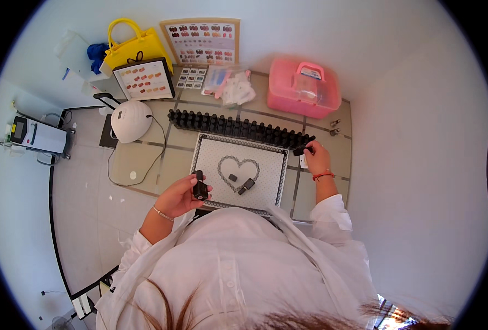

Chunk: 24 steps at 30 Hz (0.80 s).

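My left hand [179, 196], at the left edge of the white mat, is closed round a black nail polish bottle [200, 191] with a black cap. At the right end of a long double row of black nail polish bottles [238, 127], my right hand [317, 158] pinches another black bottle [300, 150], partly hidden by the fingers. The white mat [208, 157] has a black patterned border and a heart outline. Inside the heart, one more black bottle [247, 186] lies on its side, with a small black block [233, 177] beside it.
A white nail lamp [131, 121] with a cable stands at left. Along the back are a yellow bag [139, 47], two colour-sample boards [200, 41], plastic packets [237, 88] and a pink case [303, 88]. Small metallic items [335, 132] lie near the right edge.
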Each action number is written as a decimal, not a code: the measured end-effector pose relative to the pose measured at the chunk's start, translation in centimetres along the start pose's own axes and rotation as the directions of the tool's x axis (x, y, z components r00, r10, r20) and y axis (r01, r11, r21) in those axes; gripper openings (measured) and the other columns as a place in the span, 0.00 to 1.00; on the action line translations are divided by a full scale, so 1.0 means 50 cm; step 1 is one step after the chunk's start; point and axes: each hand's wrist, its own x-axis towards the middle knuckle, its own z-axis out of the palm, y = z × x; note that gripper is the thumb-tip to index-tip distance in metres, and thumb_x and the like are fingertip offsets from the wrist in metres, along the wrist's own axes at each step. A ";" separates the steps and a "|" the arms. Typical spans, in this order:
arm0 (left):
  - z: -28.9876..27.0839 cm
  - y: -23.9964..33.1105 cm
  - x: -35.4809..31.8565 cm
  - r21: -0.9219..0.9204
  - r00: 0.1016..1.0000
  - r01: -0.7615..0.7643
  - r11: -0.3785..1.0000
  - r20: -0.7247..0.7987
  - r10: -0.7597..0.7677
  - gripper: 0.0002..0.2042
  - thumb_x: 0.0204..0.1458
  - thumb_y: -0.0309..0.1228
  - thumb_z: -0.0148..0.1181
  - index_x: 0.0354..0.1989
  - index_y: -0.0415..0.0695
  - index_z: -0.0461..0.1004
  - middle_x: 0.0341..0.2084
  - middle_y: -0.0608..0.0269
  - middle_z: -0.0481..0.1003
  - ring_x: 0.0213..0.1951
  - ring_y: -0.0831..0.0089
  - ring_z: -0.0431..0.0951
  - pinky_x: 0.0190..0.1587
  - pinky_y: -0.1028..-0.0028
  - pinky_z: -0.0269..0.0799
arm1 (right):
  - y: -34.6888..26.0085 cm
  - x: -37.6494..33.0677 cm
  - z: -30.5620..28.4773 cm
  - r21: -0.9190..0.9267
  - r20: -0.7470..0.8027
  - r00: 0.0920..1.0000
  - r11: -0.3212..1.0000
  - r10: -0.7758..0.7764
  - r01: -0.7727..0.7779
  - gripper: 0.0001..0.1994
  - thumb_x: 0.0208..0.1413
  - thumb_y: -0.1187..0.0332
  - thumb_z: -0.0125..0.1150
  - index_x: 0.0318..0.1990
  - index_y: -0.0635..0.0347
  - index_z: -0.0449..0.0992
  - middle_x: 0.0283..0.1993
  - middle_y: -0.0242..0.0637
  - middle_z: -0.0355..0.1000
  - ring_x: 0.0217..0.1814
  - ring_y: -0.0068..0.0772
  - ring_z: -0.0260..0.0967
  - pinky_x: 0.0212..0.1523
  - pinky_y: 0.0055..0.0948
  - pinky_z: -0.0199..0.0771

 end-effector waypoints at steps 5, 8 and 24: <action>-0.010 -0.009 -0.011 0.007 1.000 -0.008 1.000 -0.011 0.008 0.16 0.63 0.38 0.52 0.56 0.44 0.67 0.44 0.53 0.77 0.43 0.61 0.81 0.37 0.74 0.83 | 0.062 0.029 0.006 -0.242 -0.015 0.999 0.969 0.038 -0.041 0.12 0.46 0.74 0.65 0.40 0.57 0.76 0.37 0.46 0.78 0.39 0.48 0.77 0.43 0.40 0.77; -0.009 -0.011 -0.014 -0.003 1.000 -0.016 1.000 -0.006 0.016 0.17 0.63 0.37 0.52 0.56 0.44 0.66 0.44 0.52 0.77 0.43 0.61 0.81 0.38 0.74 0.83 | 0.099 0.050 0.021 -0.294 0.028 0.999 0.956 0.029 -0.019 0.13 0.43 0.75 0.67 0.39 0.57 0.77 0.38 0.45 0.78 0.41 0.48 0.77 0.44 0.39 0.77; -0.036 -0.032 -0.035 -0.022 0.998 -0.048 0.999 -0.037 0.047 0.15 0.64 0.36 0.51 0.56 0.45 0.65 0.46 0.51 0.76 0.45 0.60 0.80 0.40 0.73 0.83 | 0.136 0.061 0.070 -0.326 -0.011 0.990 0.937 -0.139 0.128 0.12 0.40 0.80 0.66 0.35 0.54 0.80 0.40 0.42 0.73 0.43 0.48 0.73 0.46 0.40 0.75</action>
